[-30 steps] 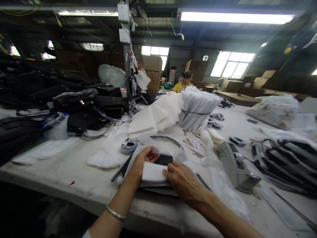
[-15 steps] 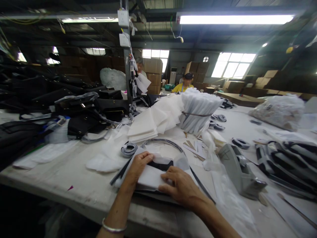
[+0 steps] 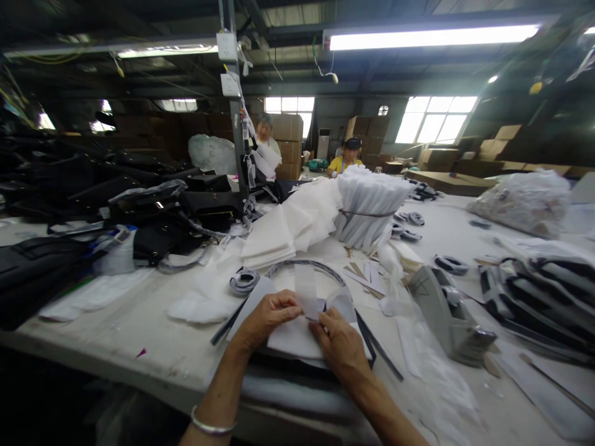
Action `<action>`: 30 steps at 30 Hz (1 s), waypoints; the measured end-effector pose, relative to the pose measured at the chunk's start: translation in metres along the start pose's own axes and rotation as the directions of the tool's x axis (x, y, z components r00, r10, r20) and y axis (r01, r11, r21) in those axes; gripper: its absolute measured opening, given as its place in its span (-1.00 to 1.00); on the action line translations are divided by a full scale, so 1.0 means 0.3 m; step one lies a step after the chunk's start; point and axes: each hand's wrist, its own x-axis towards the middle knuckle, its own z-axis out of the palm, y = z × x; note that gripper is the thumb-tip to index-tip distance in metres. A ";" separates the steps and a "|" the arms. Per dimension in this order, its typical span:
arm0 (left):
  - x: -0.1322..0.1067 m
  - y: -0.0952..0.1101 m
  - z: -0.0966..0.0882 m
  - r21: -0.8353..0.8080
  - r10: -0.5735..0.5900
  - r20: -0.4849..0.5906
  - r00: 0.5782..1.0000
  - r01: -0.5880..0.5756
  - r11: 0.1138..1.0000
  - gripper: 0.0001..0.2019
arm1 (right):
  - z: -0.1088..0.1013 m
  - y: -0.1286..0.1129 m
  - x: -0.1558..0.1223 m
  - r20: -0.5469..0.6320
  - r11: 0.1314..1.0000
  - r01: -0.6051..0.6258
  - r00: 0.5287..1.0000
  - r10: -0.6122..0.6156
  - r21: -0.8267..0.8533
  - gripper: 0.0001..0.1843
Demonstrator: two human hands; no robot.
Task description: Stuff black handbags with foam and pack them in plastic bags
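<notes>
In front of me lies a dark bag (image 3: 297, 365), mostly covered by white wrapping sheets (image 3: 290, 344). My left hand (image 3: 269, 317) is closed, thumb and fingers pinched at the sheet's upper edge. My right hand (image 3: 343, 344) pinches the same wrapping just to the right, fingertips close to the left ones. A translucent strip (image 3: 305, 285) stands up behind the fingertips. Beyond it curves the bag's wrapped handle (image 3: 320, 266), with its dark ends showing at both sides. What exactly lies between the fingertips is partly hidden.
A coiled wrapped strap (image 3: 244, 282) sits at the left. Behind are stacked white sheets (image 3: 279, 232) and a tied white bundle (image 3: 367, 210). A tape dispenser (image 3: 449, 316) stands right, near dark wrapped pieces (image 3: 534, 297). Black bags (image 3: 158, 238) pile up left. Two people are farther back.
Both hands have come closer together at the sheet's upper edge. The dark gap between them is now mostly covered, and a translucent strip stands upright there.
</notes>
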 end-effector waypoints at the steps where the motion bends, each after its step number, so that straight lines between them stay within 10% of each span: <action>1: -0.003 0.004 -0.001 0.036 -0.001 -0.013 1.000 0.001 0.999 -0.80 | -0.002 -0.001 0.000 0.010 1.000 -0.001 1.000 0.001 -0.023 -0.79; 8: -0.040 0.032 -0.016 0.389 -0.110 -0.110 0.988 0.144 0.910 -0.58 | -0.008 0.017 0.000 0.007 0.997 0.012 1.000 -0.013 0.072 -0.73; 14: -0.023 0.037 -0.050 0.331 -0.158 -0.071 0.985 0.172 0.928 -0.82 | -0.066 0.022 0.032 -0.051 0.980 -0.067 0.996 0.078 0.189 -0.77; 22: -0.006 0.011 -0.117 0.207 -0.196 -0.102 0.975 0.213 0.955 -0.76 | -0.123 -0.025 0.021 -0.218 0.984 0.148 0.962 -0.166 -0.096 -0.81; 30: -0.024 0.003 -0.137 0.430 -0.178 -0.144 0.973 0.224 0.874 -0.85 | -0.071 0.015 -0.014 -0.171 0.990 0.139 0.976 -0.138 -0.009 -0.77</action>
